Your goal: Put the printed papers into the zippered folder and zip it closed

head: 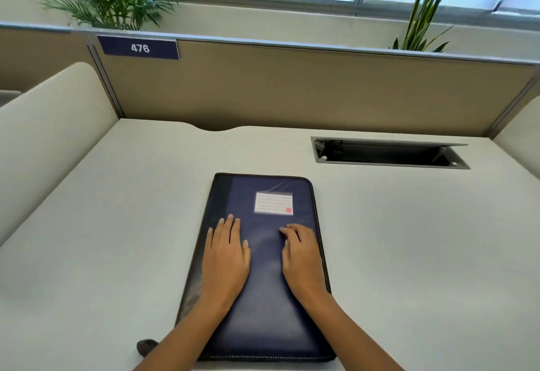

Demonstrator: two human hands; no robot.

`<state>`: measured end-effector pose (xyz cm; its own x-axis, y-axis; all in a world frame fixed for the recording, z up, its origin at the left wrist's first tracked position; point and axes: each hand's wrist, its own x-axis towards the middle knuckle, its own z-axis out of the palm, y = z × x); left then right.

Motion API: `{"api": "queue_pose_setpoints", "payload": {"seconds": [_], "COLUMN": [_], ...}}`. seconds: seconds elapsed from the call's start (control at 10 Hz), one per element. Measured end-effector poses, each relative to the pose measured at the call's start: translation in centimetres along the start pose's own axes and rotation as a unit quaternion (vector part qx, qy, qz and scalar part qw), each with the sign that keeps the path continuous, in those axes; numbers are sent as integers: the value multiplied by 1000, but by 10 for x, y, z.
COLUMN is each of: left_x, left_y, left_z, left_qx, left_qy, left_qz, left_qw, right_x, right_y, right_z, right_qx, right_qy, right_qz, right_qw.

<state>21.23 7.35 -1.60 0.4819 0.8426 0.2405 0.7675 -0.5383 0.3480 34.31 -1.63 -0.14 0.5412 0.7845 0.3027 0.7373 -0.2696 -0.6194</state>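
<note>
On the desk [102, 224] before us: one navy zippered folder [263, 297], lying flat and shut. Our left hand [226, 256] rests on it, palm flat; our right hand [302, 256] likewise, fingers loosely curled, grasping nothing.

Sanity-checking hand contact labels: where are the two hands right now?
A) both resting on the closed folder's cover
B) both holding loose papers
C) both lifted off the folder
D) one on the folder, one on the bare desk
A: the left hand and right hand both lie on the cover of the closed folder; no loose papers are visible.
</note>
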Motion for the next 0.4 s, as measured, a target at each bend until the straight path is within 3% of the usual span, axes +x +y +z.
{"api": "queue_pose_setpoints", "payload": {"seconds": [0.1,0.4], "left_x": [-15,-23], "left_y": [2,10], "left_z": [-3,-14], "left_qx": [-10,9], "left_qy": [4,4], "left_qz": [-5,5], "left_qw": [1000,1000], "right_x": [-17,-18], "right_y": [-3,-11], "right_z": [-3,-3], "right_qx": [-39,-70], "right_qy": [0,-34], "right_qz": [-30,-6], "right_qw": [999,997]}}
